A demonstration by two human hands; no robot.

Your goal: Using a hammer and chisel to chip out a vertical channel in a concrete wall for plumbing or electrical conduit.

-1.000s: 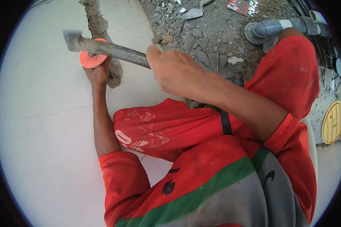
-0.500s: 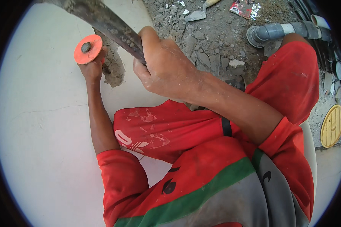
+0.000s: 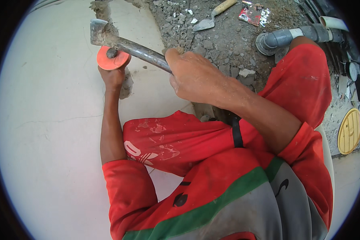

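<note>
My left hand is closed around a chisel, mostly hidden below its round orange hand guard. The chisel's dark struck end pokes up through the guard's middle. A hammer with a metal handle is gripped in my right hand. Its worn head is just beyond the struck end; whether they touch I cannot tell. Beneath my left hand runs a rough broken groove in a pale smooth surface. The chisel's tip is out of sight.
Grey rubble lies at the far side, with a trowel and a torn red packet on it. A grey pipe stands at the right, near my knee. A yellow oval cover lies farther right.
The hammer has swung down, and its head has come into view by the chisel. My right hand has shifted right and slightly nearer. My left hand and the guard appear farther right.
</note>
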